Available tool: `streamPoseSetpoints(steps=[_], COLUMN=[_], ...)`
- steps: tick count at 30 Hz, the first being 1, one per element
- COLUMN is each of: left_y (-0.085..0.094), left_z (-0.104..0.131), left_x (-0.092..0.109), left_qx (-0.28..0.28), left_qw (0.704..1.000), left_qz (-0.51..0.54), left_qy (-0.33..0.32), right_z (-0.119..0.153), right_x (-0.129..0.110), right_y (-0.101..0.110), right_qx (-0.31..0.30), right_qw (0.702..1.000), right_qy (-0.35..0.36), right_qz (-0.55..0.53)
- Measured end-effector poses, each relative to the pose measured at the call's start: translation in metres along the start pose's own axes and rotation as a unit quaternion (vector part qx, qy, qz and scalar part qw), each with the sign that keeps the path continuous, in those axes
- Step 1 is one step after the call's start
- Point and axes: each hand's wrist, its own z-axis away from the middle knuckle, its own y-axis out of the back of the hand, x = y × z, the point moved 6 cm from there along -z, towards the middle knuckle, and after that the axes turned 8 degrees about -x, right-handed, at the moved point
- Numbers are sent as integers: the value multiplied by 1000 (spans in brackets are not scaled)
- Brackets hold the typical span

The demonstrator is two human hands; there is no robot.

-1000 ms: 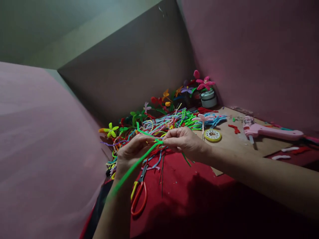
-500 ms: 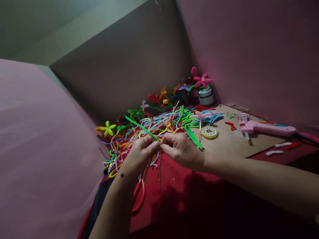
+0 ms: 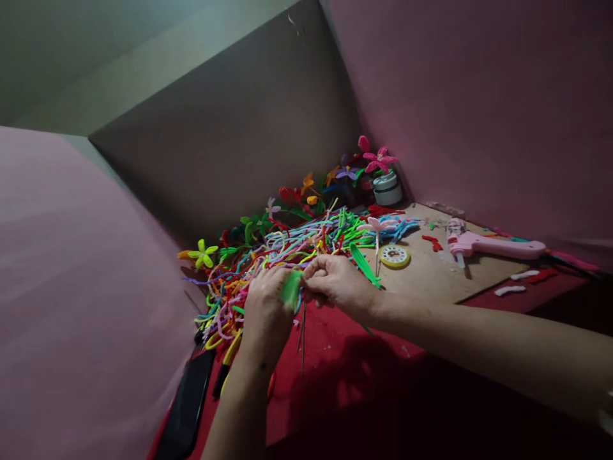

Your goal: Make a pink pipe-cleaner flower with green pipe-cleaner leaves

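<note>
My left hand (image 3: 269,306) is closed, knuckles up, around a bright green pipe cleaner (image 3: 290,289) that is smeared by motion. Close against it, my right hand (image 3: 341,286) pinches the same pipe cleaner between thumb and fingertips; the exact grip point is hidden. Below the fingers, thin dark wires (image 3: 302,345) lie on the red cloth (image 3: 330,329). Just past my right hand rests a green pipe-cleaner leaf (image 3: 363,263). A tangled heap of coloured pipe cleaners (image 3: 282,246) spreads behind both hands.
A pink glue gun (image 3: 502,246) and a round yellow-rimmed case (image 3: 394,256) rest on the wooden board (image 3: 431,281). Pipe-cleaner flowers (image 3: 202,254) line the back, near a grey-white container (image 3: 387,189). A black phone (image 3: 186,402) lies at left. Pink walls flank both sides.
My left hand has turned over, knuckles now up, and the green pipe cleaner that stuck out up-left has swung into a blur between my hands. The view has shifted slightly; the phone now shows more.
</note>
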Motion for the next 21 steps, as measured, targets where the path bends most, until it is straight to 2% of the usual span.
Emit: streamPoseSetpoints(steps=[1,3,7,10,14,16,18,21], left_y=[-1,-6,-21,-25,-29,-30,-31,-33], left_z=[1,2,-2,-7,-13,-14,-15,-15], left_x=[-1,-7,-19,-22,-21,-19,-16,-13], left_qx=[-1,-38,-153,-163,-153,-156,-173,-202], left_qw=[1000,998,961,943,943,943,941,931], left_qz=[-3,36,216,273,279,278,280,297], left_qy=[4,33,86,95,100,93,81,60], right_z=[1,1,1,0,-2,-2,2,7], right_x=[0,0,1,2,5,-1,-18,-38], right_y=[-2,-4,-3,0,5,8,11,6], right_qx=[0,-8,-17,-18,-36,-45,-28,-26], right_qw=[1000,1000,998,995,991,982,947,843], right_qy=[1,14,40,57,48,79,175,298], right_qz=[-9,-14,37,83,118,167,268,447])
